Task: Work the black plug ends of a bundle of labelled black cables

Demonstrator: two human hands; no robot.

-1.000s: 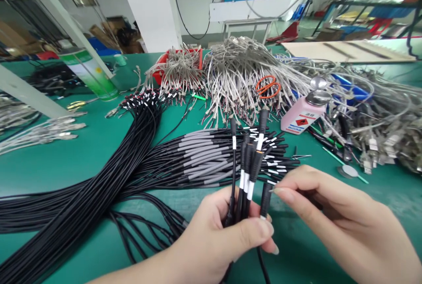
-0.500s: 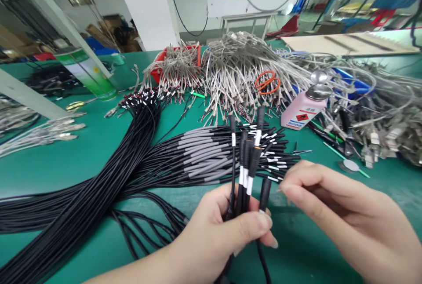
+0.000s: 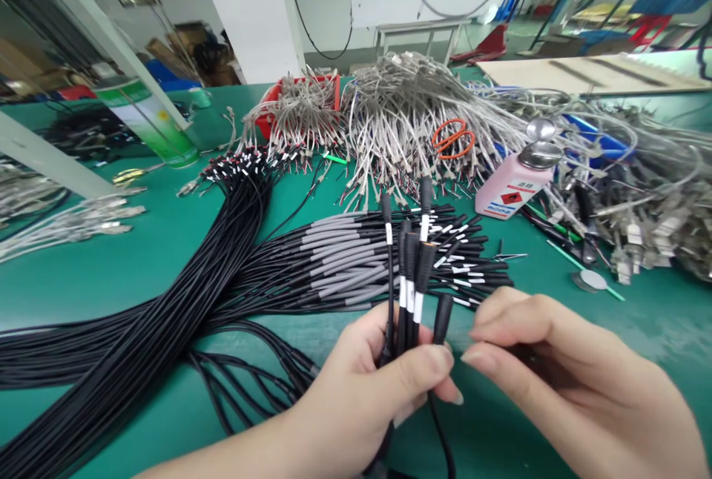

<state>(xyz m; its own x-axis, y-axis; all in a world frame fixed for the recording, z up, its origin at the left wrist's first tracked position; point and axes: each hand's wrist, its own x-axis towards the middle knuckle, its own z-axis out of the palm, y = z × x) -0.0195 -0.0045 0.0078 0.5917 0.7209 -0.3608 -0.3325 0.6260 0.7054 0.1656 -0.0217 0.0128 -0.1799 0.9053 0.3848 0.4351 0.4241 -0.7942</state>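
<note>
My left hand (image 3: 389, 382) is closed around several black cables (image 3: 409, 279) whose connector ends point upward, with white label bands below the plugs. One shorter connector (image 3: 443, 318) leans to the right, between the thumb and the fingers, its cable hanging down beneath. To the right, my right hand (image 3: 550, 360) is closed, thumb and forefinger tips near each other; whatever may be between them is too small to make out. It is apart from the connectors. Behind both hands lies a bundle of black cables with grey sleeves (image 3: 345, 256) on the green table (image 3: 267, 408).
A thick bundle of black cables (image 3: 183, 308) crosses the left side. Farther back are a heap of grey cables (image 3: 400, 116), a red bin (image 3: 268, 123) and orange-handled scissors (image 3: 453, 139). A pink bottle (image 3: 509, 186), tweezers (image 3: 512, 256) and a round disc (image 3: 590, 281) sit at right.
The held cables have shifted slightly left and the short connector has dropped a little with my left hand. My right hand has moved a little down, its fingertips still together.
</note>
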